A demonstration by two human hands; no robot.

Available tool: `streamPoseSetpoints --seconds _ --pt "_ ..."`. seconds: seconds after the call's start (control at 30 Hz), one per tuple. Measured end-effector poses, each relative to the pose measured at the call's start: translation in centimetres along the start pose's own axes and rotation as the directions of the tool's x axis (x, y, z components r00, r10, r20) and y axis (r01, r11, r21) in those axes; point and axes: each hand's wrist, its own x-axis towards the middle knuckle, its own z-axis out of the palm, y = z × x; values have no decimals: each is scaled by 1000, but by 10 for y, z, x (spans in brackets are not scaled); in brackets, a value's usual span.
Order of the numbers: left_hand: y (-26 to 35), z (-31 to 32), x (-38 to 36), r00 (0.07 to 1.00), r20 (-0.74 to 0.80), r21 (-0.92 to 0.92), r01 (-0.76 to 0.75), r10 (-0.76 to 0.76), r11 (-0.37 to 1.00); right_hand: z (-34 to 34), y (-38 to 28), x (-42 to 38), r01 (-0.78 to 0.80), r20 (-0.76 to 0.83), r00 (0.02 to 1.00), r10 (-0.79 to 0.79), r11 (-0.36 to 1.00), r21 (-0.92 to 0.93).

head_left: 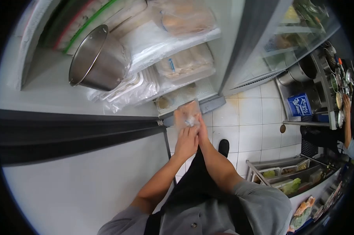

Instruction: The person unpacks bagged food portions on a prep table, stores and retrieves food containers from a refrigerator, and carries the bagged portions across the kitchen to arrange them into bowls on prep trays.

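clear bag (188, 111) of pinkish food, before open freezer (48, 96); long axis roughly away from body. left hand (187, 141): fingers gripping near end. right hand (203, 131): fingers holding right side. metal pot (106, 64) in freezer, contents hidden; bin (278, 184) at right holds greens (292, 186).

You are wearing a grey shirt (212, 219) with short sleeves that end near your elbows, and a small round button (194, 225) shows at the chest. Over it you have a black apron (188, 180) with wide dark shoulder straps (239, 215). Your left hand (187, 141) and right hand (203, 131) are bare, and one black shoe (224, 147) with a rounded toe is visible.
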Motion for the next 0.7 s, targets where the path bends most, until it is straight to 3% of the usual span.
streamPoseSetpoints --seconds 0.03,0.1,0.2,0.27,0.33,0.4,0.5,0.63,0.7 --pt "-10 -2 11 997 33 79 -71 69 994 4 3 26 9 21 1000 -9 1000 -4" --pt "-24 -7 34 999 -1 122 -41 42 992 19 1 89 -8 170 985 -9 995 99" --pt "-35 -20 51 987 -154 171 61 -35 983 78 -6 212 199 120 970 -210 975 97" --pt "-54 -24 41 969 -144 -11 204 -203 979 108 -13 278 251 89 962 -259 964 92" --pt "-82 -15 15 968 -132 48 224 -216 973 110 -5 301 242 58 967 -249 965 102" --pt "-103 -5 -8 893 53 -39 448 -446 893 104 7 306 234 43 970 -240 965 116" --pt "-137 24 -38 851 89 -17 520 -517 854 101 24 314 231 30 971 -237 964 131" --pt "-152 31 -30 883 93 -75 468 -461 881 101 40 324 233 15 971 -238 960 156" --pt "-169 33 -25 954 18 -200 296 -299 934 101 41 329 237 20 970 -243 958 160"
